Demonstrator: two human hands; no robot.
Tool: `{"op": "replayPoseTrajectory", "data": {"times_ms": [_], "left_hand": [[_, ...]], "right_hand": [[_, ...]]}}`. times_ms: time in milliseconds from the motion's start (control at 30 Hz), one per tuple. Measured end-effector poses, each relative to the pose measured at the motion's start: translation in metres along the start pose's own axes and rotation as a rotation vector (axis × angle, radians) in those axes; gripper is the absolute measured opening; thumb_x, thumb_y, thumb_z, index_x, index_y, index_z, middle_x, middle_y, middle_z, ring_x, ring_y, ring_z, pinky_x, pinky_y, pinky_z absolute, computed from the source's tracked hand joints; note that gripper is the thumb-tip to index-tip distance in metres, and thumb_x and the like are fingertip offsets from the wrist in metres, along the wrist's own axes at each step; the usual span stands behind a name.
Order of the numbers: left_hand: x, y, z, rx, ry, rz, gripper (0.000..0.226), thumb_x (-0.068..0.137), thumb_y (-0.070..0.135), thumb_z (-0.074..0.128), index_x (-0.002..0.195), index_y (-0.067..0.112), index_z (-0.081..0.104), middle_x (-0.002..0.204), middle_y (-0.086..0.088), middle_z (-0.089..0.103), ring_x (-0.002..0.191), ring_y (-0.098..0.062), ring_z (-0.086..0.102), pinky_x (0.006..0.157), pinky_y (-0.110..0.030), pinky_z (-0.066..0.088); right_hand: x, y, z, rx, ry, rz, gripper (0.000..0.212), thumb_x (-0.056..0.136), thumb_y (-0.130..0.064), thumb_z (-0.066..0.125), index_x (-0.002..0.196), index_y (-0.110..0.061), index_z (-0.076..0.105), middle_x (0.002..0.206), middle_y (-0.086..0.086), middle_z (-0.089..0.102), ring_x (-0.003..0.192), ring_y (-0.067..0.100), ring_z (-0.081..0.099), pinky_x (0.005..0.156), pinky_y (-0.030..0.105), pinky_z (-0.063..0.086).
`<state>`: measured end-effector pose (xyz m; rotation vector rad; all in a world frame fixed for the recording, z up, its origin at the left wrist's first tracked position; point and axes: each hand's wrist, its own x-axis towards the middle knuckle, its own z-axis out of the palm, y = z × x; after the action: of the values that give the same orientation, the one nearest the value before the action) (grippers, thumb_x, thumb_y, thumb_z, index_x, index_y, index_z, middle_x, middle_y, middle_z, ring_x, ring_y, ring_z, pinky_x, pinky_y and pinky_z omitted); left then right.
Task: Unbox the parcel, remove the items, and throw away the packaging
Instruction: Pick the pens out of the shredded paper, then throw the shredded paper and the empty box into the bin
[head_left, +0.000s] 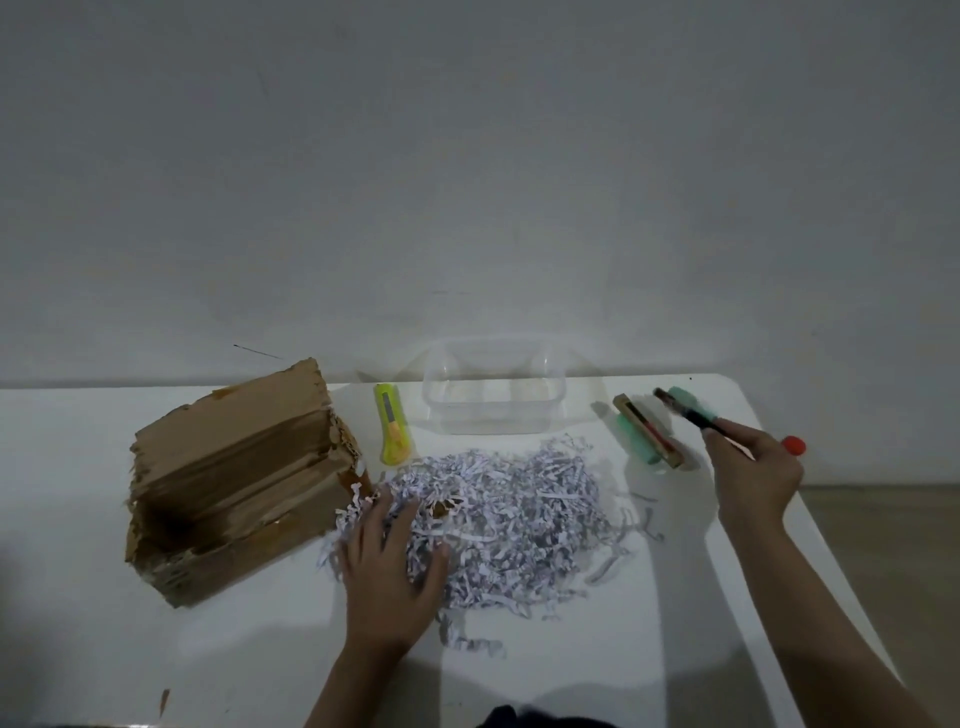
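Left hand (387, 564) splayed flat on shredded paper (498, 525) mid-surface, beside emptied box (234, 483). Right hand (753, 475) pinches brush-like item (691, 413), grip narrow. Filler looks light, loose, springy; likely best scooped from underneath in bunches.

A yellow-green box cutter (393, 424) lies on the white bench (249, 649), just left of a clear plastic tub (492, 387) that stands at the far edge against a plain grey wall (467, 156).
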<state>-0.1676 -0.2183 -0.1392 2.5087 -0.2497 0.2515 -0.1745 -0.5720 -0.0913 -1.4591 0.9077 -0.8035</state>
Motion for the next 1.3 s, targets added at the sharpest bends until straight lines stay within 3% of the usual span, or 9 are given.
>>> {"op": "replayPoseTrajectory", "data": {"times_ms": [67,233,333,433,600,767,867,1033,1300], "left_hand": [[-0.001,0.001,0.001,-0.005,-0.002,-0.007,0.060,0.081,0.062,0.043,0.130,0.027,0.053,0.143,-0.004,0.043,0.135,-0.028,0.031,0.103,-0.064,0.026],[-0.001,0.001,-0.005,-0.001,0.085,0.010,0.060,0.083,0.063,0.042,0.125,0.024,0.057,0.143,-0.008,0.044,0.135,-0.032,0.033,0.104,-0.060,0.029],[-0.004,0.003,-0.009,0.021,0.181,-0.053,0.063,0.077,0.058,0.049,0.125,0.019,0.059,0.144,-0.017,0.040,0.134,-0.037,0.031,0.103,-0.056,0.025],[-0.006,0.000,-0.011,0.012,0.213,-0.108,0.072,0.074,0.062,0.051,0.124,0.011,0.058,0.140,-0.024,0.039,0.131,-0.039,0.034,0.100,-0.058,0.032],[0.001,0.000,-0.012,0.025,0.100,-0.189,0.085,0.073,0.074,0.042,0.134,0.016,0.047,0.142,-0.024,0.037,0.134,-0.039,0.032,0.101,-0.067,0.028],[0.006,0.007,-0.006,0.022,-0.059,-0.198,0.099,0.069,0.087,0.025,0.144,0.023,0.030,0.147,-0.011,0.034,0.138,-0.032,0.028,0.107,-0.064,0.013],[0.006,0.012,-0.004,-0.096,-0.101,-0.089,0.085,0.077,0.081,0.030,0.143,0.028,0.033,0.144,-0.004,0.038,0.135,-0.023,0.032,0.110,-0.059,0.022],[0.005,0.012,-0.014,-0.224,0.031,0.012,0.067,0.082,0.071,0.044,0.135,0.030,0.047,0.137,0.001,0.041,0.129,-0.016,0.038,0.102,-0.050,0.039],[-0.024,-0.011,-0.031,-0.202,-0.039,-0.089,0.089,0.073,0.083,0.036,0.142,0.027,0.034,0.153,-0.003,0.023,0.141,-0.019,0.019,0.111,-0.048,0.024]], "right_hand": [[-0.003,0.009,-0.001,-0.044,-0.009,0.021,0.016,0.079,-0.004,0.070,0.094,-0.006,0.072,0.091,0.008,0.069,0.087,0.017,0.065,0.068,0.005,0.048],[-0.009,0.019,-0.005,-0.279,-0.053,0.004,0.022,0.080,-0.002,0.062,0.101,-0.005,0.069,0.102,0.012,0.069,0.095,0.024,0.063,0.083,0.026,0.044],[-0.018,0.020,-0.001,-0.358,-0.033,-0.361,0.018,0.080,-0.004,0.065,0.098,-0.004,0.067,0.104,0.015,0.064,0.098,0.022,0.058,0.086,0.034,0.050],[-0.038,0.015,0.015,-0.334,-0.248,-0.696,0.024,0.080,-0.021,0.063,0.097,-0.004,0.066,0.100,0.012,0.065,0.094,0.009,0.054,0.085,0.021,0.048],[-0.062,0.020,0.056,-0.513,-0.863,-0.456,0.071,0.082,-0.061,0.055,0.141,-0.025,0.038,0.151,-0.001,0.034,0.140,0.014,0.028,0.110,0.036,0.026],[-0.081,0.026,0.075,-0.692,-0.956,-0.450,0.095,0.072,-0.082,0.035,0.146,-0.021,0.030,0.155,0.002,0.029,0.146,0.019,0.014,0.118,0.044,0.003],[-0.104,0.027,0.073,-0.642,-1.066,-0.480,0.106,0.064,-0.092,0.019,0.144,-0.024,0.032,0.153,0.001,0.033,0.145,0.015,0.018,0.118,0.039,0.005],[-0.111,0.006,0.055,-0.474,-0.940,-0.428,0.089,0.071,-0.085,0.034,0.141,-0.030,0.035,0.150,-0.004,0.037,0.139,0.011,0.030,0.116,0.050,0.024],[-0.106,0.033,-0.009,-0.459,-0.607,-0.338,0.086,0.073,-0.084,0.036,0.141,-0.031,0.032,0.151,-0.003,0.034,0.140,0.019,0.029,0.111,0.057,0.029]]}}
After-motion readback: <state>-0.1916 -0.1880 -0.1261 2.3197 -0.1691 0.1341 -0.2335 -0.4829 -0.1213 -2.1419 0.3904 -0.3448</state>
